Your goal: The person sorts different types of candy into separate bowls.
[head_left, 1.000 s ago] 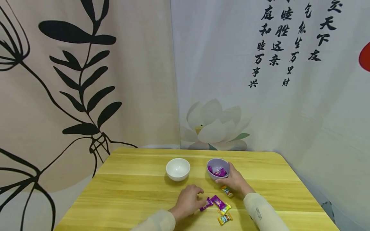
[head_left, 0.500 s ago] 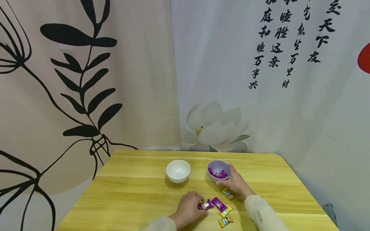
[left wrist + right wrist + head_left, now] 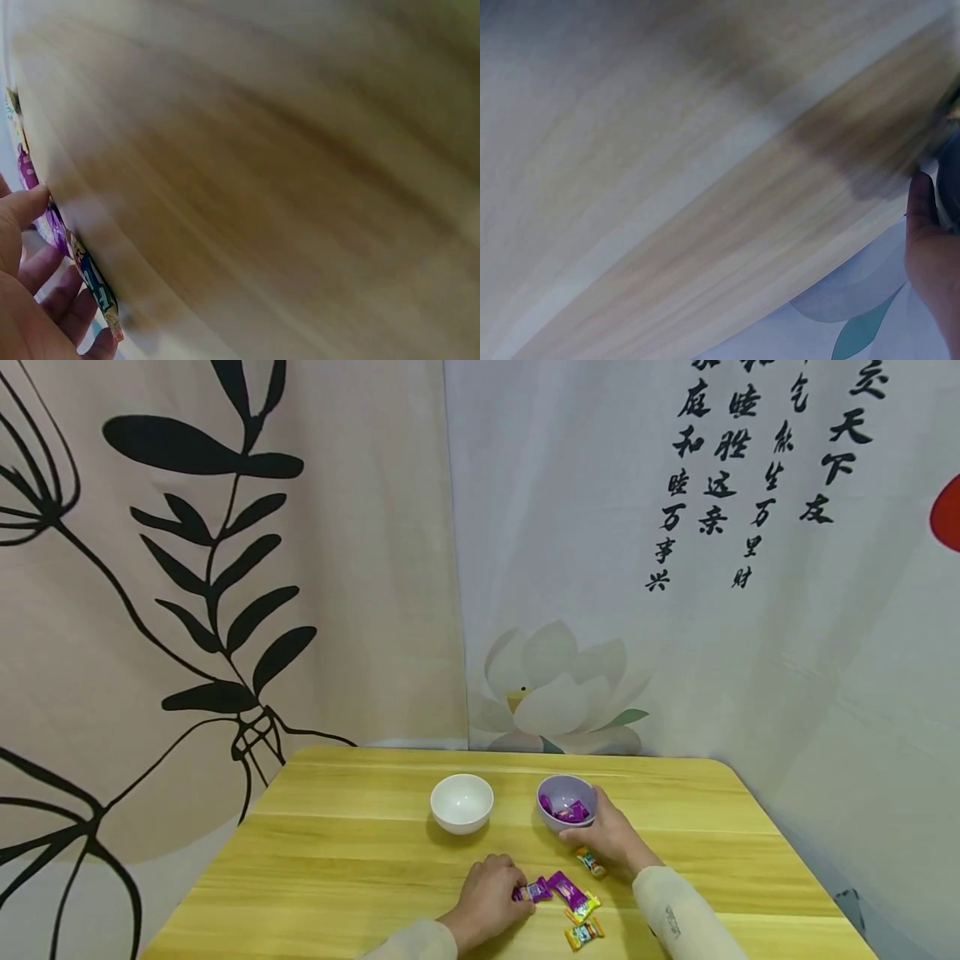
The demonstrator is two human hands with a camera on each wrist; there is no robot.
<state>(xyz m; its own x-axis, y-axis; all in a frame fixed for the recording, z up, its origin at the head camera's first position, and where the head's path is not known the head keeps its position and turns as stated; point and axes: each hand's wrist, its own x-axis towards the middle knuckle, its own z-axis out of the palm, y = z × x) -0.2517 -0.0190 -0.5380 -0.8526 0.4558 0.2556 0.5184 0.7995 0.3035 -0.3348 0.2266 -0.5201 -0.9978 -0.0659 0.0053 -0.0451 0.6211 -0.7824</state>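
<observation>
My left hand (image 3: 489, 895) pinches a purple-wrapped candy (image 3: 537, 890) lying on the table. In the left wrist view its thumb and fingers close around a purple wrapper (image 3: 55, 229). My right hand (image 3: 617, 833) grips the right side of a lilac bowl (image 3: 553, 819) holding several purple candies (image 3: 573, 812). In the right wrist view only part of that hand (image 3: 934, 255) shows at the edge. Another purple candy (image 3: 567, 890) lies just right of the pinched one, touching a yellow candy (image 3: 587, 907).
A white bowl (image 3: 462, 805) stands left of the lilac one. One orange candy (image 3: 590, 862) lies near my right wrist, another orange candy (image 3: 584, 933) closer to me. The wooden table (image 3: 337, 835) ends at a printed cloth backdrop (image 3: 390, 610).
My left hand has moved slightly right, and its fingers have closed on the purple candy. The right hand stays on the lilac bowl.
</observation>
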